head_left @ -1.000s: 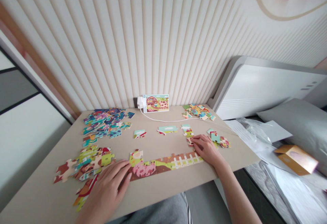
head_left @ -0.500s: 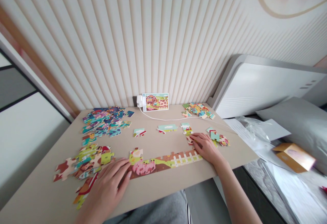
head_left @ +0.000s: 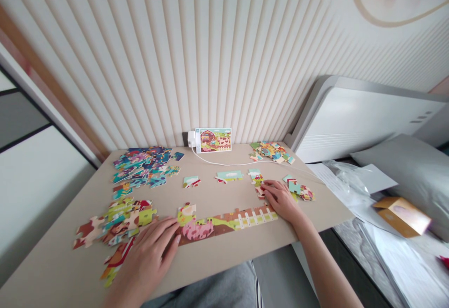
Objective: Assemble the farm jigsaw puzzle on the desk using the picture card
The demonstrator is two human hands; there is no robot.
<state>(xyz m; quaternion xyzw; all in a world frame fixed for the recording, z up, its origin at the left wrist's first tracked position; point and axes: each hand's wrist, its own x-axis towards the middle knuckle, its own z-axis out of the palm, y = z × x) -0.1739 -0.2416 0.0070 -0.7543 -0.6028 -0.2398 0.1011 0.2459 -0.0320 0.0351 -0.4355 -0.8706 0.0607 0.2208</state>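
Observation:
My left hand (head_left: 154, 247) lies flat with its fingers stretched, their tips touching the left end of a joined puzzle strip (head_left: 224, 223) that shows pink pigs and a white fence. At the strip's right end, my right hand (head_left: 282, 200) has its fingertips on a brown-and-white puzzle piece (head_left: 260, 193). That piece sits just below joined pieces with a red tractor (head_left: 257, 177). My fingers partly cover it. Above the strip's left end stands a green and cream piece (head_left: 187, 214). Two sky sections, a small one (head_left: 191, 181) and a longer one (head_left: 229, 176), lie apart farther back.
Loose farm pieces (head_left: 129, 219) are heaped at the left, with a blue and purple pile (head_left: 143, 163) behind. More pieces lie at right (head_left: 300, 189) and back right (head_left: 271, 151). A picture card (head_left: 214, 140) leans on the wall beside a charger (head_left: 191, 138), whose cable (head_left: 224, 164) crosses the table.
Very little differs. My right fingers have shifted slightly at the brown-and-white piece, while my left hand and the strip stay in place.

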